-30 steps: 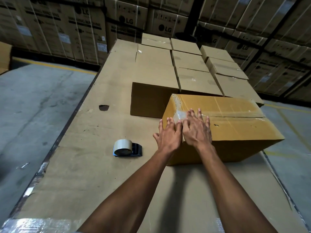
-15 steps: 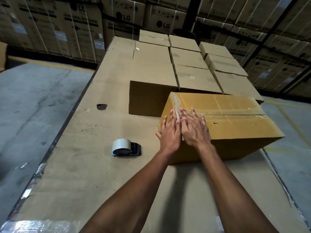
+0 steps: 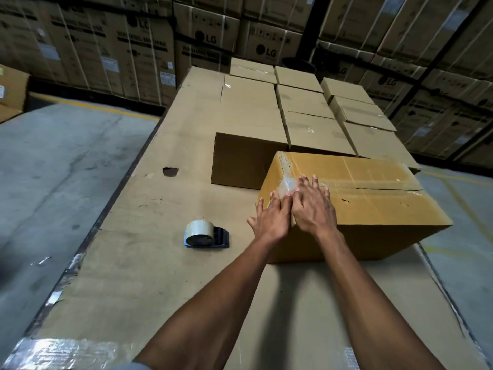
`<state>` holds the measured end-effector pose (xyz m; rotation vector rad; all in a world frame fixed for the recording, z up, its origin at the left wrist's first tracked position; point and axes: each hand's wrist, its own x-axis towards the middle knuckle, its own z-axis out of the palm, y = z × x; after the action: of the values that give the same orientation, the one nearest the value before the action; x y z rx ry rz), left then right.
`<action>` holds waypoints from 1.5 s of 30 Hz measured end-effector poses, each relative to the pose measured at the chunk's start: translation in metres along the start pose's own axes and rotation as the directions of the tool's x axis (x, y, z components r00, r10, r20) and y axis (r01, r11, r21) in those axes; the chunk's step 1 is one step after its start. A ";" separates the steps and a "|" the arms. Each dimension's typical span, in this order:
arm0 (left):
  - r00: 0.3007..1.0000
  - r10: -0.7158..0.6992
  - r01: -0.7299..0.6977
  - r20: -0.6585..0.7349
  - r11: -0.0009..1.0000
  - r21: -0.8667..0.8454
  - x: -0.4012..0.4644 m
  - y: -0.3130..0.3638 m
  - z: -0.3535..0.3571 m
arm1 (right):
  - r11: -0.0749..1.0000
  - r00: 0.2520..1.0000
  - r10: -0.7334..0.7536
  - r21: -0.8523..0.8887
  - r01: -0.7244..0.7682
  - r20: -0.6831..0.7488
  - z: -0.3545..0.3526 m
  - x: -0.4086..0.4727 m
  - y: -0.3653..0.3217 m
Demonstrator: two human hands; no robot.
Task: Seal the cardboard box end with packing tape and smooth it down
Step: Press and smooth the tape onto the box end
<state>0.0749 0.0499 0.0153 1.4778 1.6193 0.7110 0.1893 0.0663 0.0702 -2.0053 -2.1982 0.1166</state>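
Hands, two, left and right, flat (gripping nothing) on one box's tape, one dispenser beside.

The tape dispenser lay on the table, left of the cardboard box; smaller boxes stood behind.

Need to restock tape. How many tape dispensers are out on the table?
1. The tape dispenser lies on the cardboard-covered table, left of both hands; others may sit hidden behind the boxes.
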 end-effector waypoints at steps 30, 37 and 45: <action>0.969 0.210 -0.232 -0.134 0.957 -0.176 -0.028 -0.005 0.015 | 0.969 0.972 -0.234 -0.078 0.235 0.030 -0.008 -0.027 0.033; 0.975 0.177 -0.197 -0.132 0.968 -0.158 -0.023 -0.008 0.020 | 0.980 0.986 -0.161 -0.108 0.166 0.048 0.000 -0.017 0.032; 0.994 0.076 -0.080 -0.073 0.995 -0.054 -0.026 -0.007 0.013 | 0.988 0.993 -0.099 -0.110 0.105 0.061 -0.003 -0.016 0.024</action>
<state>0.0819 0.0221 0.0072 1.4964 1.5888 0.8551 0.2143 0.0523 0.0679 -1.9624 -2.3875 0.0359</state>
